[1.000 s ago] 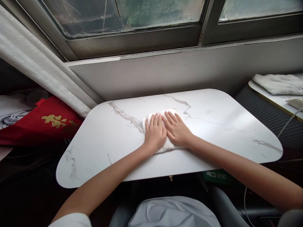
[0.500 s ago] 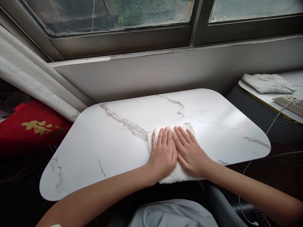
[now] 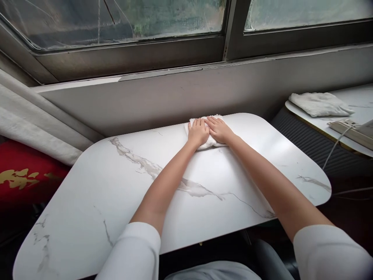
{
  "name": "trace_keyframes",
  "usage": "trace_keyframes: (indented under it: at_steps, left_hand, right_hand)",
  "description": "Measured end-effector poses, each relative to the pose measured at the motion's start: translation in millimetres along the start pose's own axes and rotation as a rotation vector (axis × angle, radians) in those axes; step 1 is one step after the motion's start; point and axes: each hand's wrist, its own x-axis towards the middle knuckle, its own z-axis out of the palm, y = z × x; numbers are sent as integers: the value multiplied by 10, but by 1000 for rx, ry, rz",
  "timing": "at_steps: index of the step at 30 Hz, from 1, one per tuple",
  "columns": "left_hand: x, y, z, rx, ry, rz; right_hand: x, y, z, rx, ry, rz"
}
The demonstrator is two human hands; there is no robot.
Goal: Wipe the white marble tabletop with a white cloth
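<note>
Left hand (image 3: 199,133) and right hand (image 3: 219,129) lay side by side on a white cloth (image 3: 211,144), both open, palms down, fingers stretched out over it rather than curled around it. The right hand's fingers slanted toward the left hand's. The cloth sat flat at the far edge of the counter (image 3: 87,186), near the wall (image 3: 163,101) and just right of the edge's middle. Gray-brown veins ran across the counter's white top, passing beneath the left forearm. Both arms reached forward from white sleeves (image 3: 136,249). Above the wall was a window (image 3: 175,19); a pale curtain (image 3: 35,120) hung to the left, with a red bag (image 3: 32,194) below it, marked in gold. To the right, a second counter (image 3: 363,102) bore a folded cloth (image 3: 320,105) and a cable (image 3: 335,149).
</note>
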Motion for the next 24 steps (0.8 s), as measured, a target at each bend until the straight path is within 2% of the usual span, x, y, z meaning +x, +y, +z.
trace_keyframes:
  at_steps: [3, 6, 9, 12, 15, 19, 22, 24]
  left_hand:
    - [78, 39, 28, -14, 10, -5]
    - [44, 55, 40, -20, 17, -5]
    - [-69, 107, 39, -18, 10, -1]
    - [-284, 245, 35, -6, 15, 9]
    - [-632, 471, 31, 9, 16, 37]
    - [-1228, 843, 24, 1, -46, 114]
    - [-1624, 1085, 21, -16, -79, 246]
    - [-1805, 1195, 17, -25, -84, 334]
  right_hand:
    - [32, 78, 16, 22, 33, 12]
    - [-19, 75, 19, 37, 53, 17]
    - [-137, 53, 1, 36, 36, 22]
    - [-375, 57, -34, 22, 25, -1]
    - [-792, 74, -93, 14, 34, -62]
    - [-1582, 35, -237, -8, 54, -142]
    - [-2172, -68, -369, -46, 95, -120]
    - [-2468, -151, -441, -75, 109, -84]
